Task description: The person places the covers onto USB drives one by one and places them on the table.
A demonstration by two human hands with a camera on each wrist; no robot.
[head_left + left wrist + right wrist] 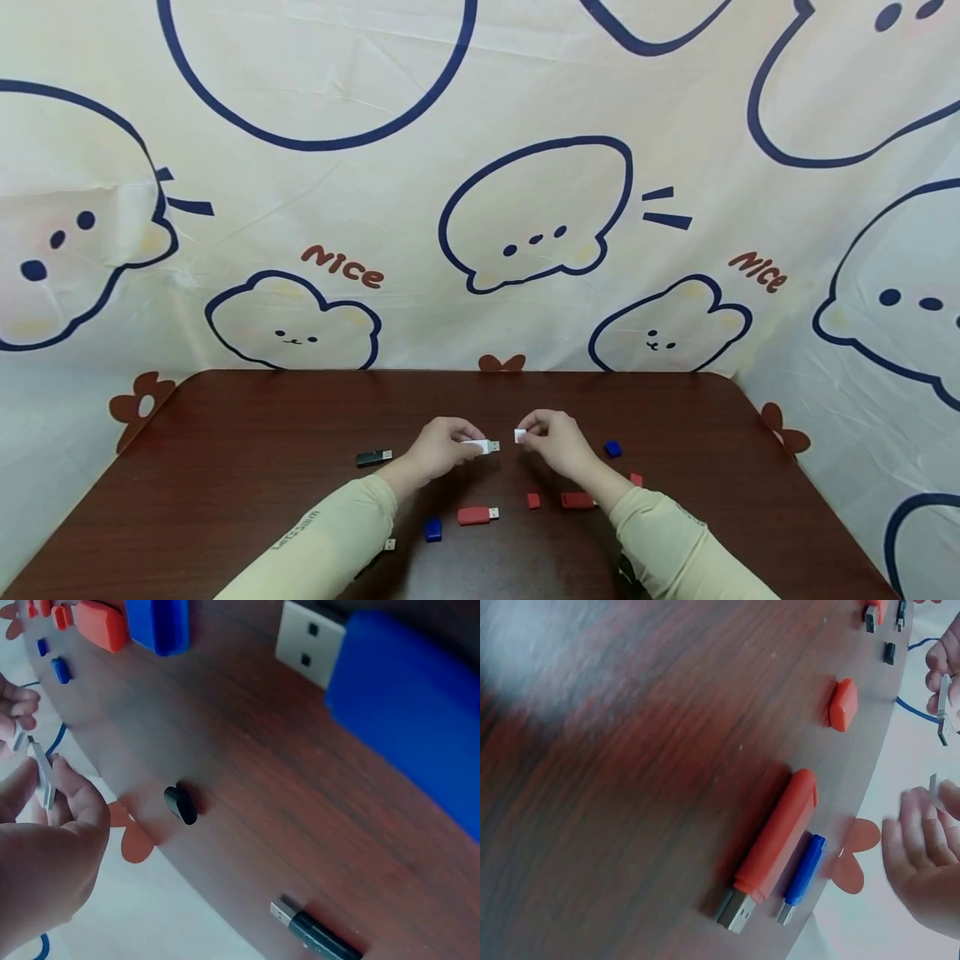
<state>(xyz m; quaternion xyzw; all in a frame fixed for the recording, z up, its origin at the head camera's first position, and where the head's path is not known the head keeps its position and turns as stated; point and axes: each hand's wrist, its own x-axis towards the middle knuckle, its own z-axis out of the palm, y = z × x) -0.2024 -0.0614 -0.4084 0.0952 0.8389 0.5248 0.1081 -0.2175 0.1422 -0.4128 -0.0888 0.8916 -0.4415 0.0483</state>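
Observation:
In the head view my left hand [442, 448] pinches a white USB flash drive [476, 447], its metal connector pointing right. My right hand [561, 444] holds a small white cap [520, 435] between thumb and fingertips. A short gap separates cap and connector. Both hands are above the table's far half. The left wrist view shows the white drive [45, 780] between the left thumb and fingers. From the right wrist, the white cap [934, 786] appears at the right hand's [926, 859] fingertips, partly cut off by the frame edge.
On the brown table [262, 467] lie a black USB drive [372, 458], a red drive [474, 516], another red drive [576, 500], a red cap [533, 501] and blue pieces [433, 530]. A large blue drive [409, 705] and a black cap [180, 805] show from the left wrist.

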